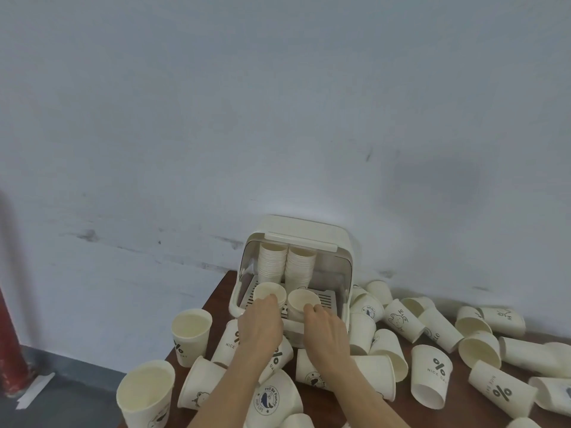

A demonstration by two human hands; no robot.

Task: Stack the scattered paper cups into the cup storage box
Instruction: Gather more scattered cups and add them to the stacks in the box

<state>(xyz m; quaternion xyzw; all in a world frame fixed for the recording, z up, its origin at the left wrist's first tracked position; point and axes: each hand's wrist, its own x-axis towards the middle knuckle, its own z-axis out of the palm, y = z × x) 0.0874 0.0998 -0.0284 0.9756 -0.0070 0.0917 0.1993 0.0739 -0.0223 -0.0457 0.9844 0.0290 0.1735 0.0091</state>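
Note:
A cream cup storage box [340, 273] stands at the table's back edge with its lid raised. Two tall stacks of paper cups [287, 264] stand at the back of it. My left hand [259, 325] grips one paper cup [269, 292] by its near rim at the box's front left. My right hand [324, 332] grips a second cup [304, 299] beside it, front centre. Both cups sit upright, mouths up, over the slatted tray. Scattered printed cups [432, 375] lie around the box, upright and tipped.
The brown table [221, 291] ends at its left edge near two upright cups [191, 338]. A grey-white wall rises right behind the box. A red post [9, 350] stands on the floor at far left. Tipped cups crowd the table's right side.

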